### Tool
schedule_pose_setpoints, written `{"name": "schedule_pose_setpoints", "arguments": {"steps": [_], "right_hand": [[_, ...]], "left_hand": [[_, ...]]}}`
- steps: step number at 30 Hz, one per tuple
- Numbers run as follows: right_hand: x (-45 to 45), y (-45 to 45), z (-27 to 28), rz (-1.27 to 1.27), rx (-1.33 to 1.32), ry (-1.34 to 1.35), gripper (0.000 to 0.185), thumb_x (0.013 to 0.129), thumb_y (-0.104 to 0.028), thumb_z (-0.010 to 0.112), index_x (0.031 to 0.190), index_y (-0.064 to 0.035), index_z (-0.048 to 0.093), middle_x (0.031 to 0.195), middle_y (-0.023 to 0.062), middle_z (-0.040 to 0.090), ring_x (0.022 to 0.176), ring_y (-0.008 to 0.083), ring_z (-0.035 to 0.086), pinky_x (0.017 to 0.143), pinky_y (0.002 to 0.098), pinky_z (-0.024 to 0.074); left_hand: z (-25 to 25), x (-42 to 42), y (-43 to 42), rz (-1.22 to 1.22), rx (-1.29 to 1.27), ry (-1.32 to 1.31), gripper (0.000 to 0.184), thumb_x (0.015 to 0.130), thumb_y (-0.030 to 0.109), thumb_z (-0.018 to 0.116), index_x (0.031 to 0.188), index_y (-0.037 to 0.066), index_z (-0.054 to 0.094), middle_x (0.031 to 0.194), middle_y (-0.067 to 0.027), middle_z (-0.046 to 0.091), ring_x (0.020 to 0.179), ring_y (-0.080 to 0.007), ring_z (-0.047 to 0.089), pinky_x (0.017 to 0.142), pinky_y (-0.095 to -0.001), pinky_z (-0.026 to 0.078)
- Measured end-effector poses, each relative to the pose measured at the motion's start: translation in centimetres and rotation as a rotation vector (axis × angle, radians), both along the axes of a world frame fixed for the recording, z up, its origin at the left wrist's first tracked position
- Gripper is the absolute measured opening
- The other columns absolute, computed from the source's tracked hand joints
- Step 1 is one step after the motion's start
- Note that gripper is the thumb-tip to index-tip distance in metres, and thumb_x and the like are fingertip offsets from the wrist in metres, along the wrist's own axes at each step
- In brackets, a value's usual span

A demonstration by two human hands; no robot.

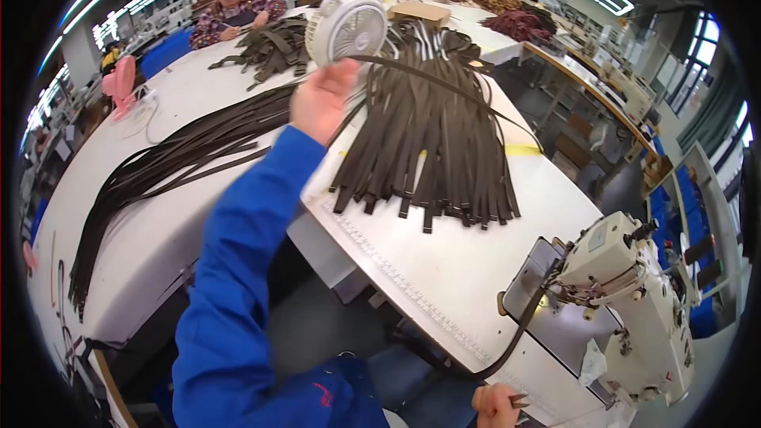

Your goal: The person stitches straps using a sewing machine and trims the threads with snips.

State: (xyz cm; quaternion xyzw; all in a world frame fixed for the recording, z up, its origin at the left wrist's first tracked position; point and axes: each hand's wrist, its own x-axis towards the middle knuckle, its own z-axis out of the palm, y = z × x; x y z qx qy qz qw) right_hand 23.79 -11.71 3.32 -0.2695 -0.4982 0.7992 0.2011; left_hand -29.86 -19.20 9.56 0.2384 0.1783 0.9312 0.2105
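Observation:
My left hand (323, 101), in a blue sleeve, reaches over the table with its fingers closed at one end of a dark brown strap (444, 78). That strap runs to the right across a thick bundle of similar straps (428, 135), whose cut ends fan toward me. Low in the view, my right hand (495, 406) is closed around what look like thread snips (519, 401), with only the tips showing. Close above it, another strap (519, 337) curves down from the sewing machine (614, 269); whether the hand touches it cannot be told.
More long straps (170, 150) drape over the left tabletop. A white fan (349, 28) stands behind my left hand, and a pink fan (121, 83) at far left. A ruler strip (396, 281) lines the table edge. Several people work at the back.

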Motion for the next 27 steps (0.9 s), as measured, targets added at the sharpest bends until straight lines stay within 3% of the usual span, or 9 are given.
{"name": "schedule_pose_setpoints", "arguments": {"steps": [6, 8, 10, 11, 13, 15, 17, 21, 27], "right_hand": [[2.0, -2.6, -7.2, 0.006, 0.306, -0.318, 0.028, 0.095, -0.022, 0.048, 0.076, -0.0041, 0.059, 0.061, -0.0048, 0.045, 0.056, 0.0033, 0.037, 0.05, 0.0199, 0.027], [3.1, -1.8, -10.6, -0.074, 0.322, -0.321, 0.025, 0.094, -0.022, 0.049, 0.082, -0.0041, 0.061, 0.06, -0.0043, 0.044, 0.055, 0.0048, 0.037, 0.05, 0.0208, 0.028], [4.7, 0.5, -18.5, -0.122, 0.421, -0.226, 0.027, 0.093, -0.024, 0.048, 0.09, 0.0017, 0.057, 0.066, 0.0043, 0.047, 0.055, 0.0094, 0.041, 0.051, 0.0238, 0.0319], [2.9, 0.2, -15.1, -0.171, 0.394, -0.259, 0.033, 0.093, -0.024, 0.045, 0.079, 0.0035, 0.059, 0.065, 0.0064, 0.051, 0.052, 0.0093, 0.042, 0.049, 0.0236, 0.0315], [2.2, 0.6, -15.7, -0.04, 0.637, -0.185, 0.049, 0.098, -0.039, 0.036, 0.102, 0.0028, 0.061, 0.069, 0.0012, 0.051, 0.062, 0.0086, 0.043, 0.056, 0.0233, 0.0334], [0.7, 1.1, -14.8, 0.169, 0.412, -0.003, 0.046, 0.098, -0.035, 0.037, 0.116, 0.0013, 0.058, 0.086, 0.0036, 0.06, 0.067, 0.0096, 0.039, 0.066, 0.0228, 0.0355], [-0.3, 1.0, -14.6, 0.189, 0.17, 0.062, 0.036, 0.093, -0.024, 0.05, 0.12, 0.0, 0.055, 0.112, 0.0057, 0.059, 0.096, 0.0147, 0.053, 0.09, 0.0248, 0.0364], [-0.4, 0.3, -14.6, 0.189, 0.147, 0.228, 0.035, 0.089, -0.013, 0.055, 0.122, -0.0013, 0.054, 0.101, 0.0063, 0.062, 0.097, 0.0168, 0.054, 0.092, 0.0304, 0.039], [2.9, -2.5, -9.5, 0.116, -0.119, 0.38, 0.018, 0.09, -0.017, 0.054, 0.096, -0.0015, 0.061, 0.078, 0.0068, 0.06, 0.075, 0.014, 0.051, 0.07, 0.0277, 0.0407]], "left_hand": [[0.6, -12.1, -38.6, 0.92, 0.153, 0.064, 0.039, 0.086, 0.015, 0.034, 0.074, -0.011, 0.061, 0.101, -0.031, 0.06, 0.108, -0.039, 0.055, 0.094, -0.04, 0.047], [-1.4, -12.7, -51.0, 1.162, 0.335, -0.046, 0.041, 0.091, 0.024, 0.032, 0.099, -0.011, 0.053, 0.108, -0.029, 0.055, 0.107, -0.039, 0.054, 0.094, -0.0432, 0.046], [0.1, -4.8, -46.0, 1.18, 0.215, -0.122, 0.035, 0.093, 0.021, 0.034, 0.112, -0.007, 0.045, 0.121, -0.0255, 0.047, 0.116, -0.0361, 0.046, 0.099, -0.0425, 0.041], [0.7, -1.4, -42.1, 1.096, 0.145, -0.13, 0.035, 0.094, 0.02, 0.035, 0.118, -0.005, 0.041, 0.127, -0.0238, 0.043, 0.12, -0.0347, 0.042, 0.101, -0.0421, 0.039], [0.7, 3.4, -33.5, 0.755, 0.013, -0.091, 0.04, 0.096, 0.017, 0.037, 0.131, -0.001, 0.033, 0.139, -0.0203, 0.034, 0.129, -0.0318, 0.035, 0.105, -0.0414, 0.034], [-2.7, 5.6, -26.2, 0.101, -0.094, 0.155, 0.041, 0.096, 0.019, 0.04, 0.133, 0.001, 0.038, 0.134, -0.0151, 0.044, 0.122, -0.0223, 0.044, 0.101, -0.0348, 0.039], [-3.8, 12.0, -16.3, -0.088, -0.28, 0.214, 0.037, 0.097, 0.023, 0.04, 0.127, 0.002, 0.044, 0.118, -0.0119, 0.056, 0.106, -0.0198, 0.055, 0.092, -0.033, 0.045], [-4.4, 23.0, -1.4, -0.133, -0.817, 1.326, 0.011, 0.078, -0.001, 0.064, 0.089, -0.002, 0.066, 0.085, -0.0114, 0.064, 0.078, -0.0201, 0.062, 0.069, -0.0288, 0.049], [-7.6, 29.6, 14.2, 0.174, -0.302, 2.105, 0.019, 0.067, 0.007, 0.062, 0.086, 0.006, 0.063, 0.082, -0.0033, 0.059, 0.076, -0.02, 0.058, 0.066, -0.03, 0.05]]}}
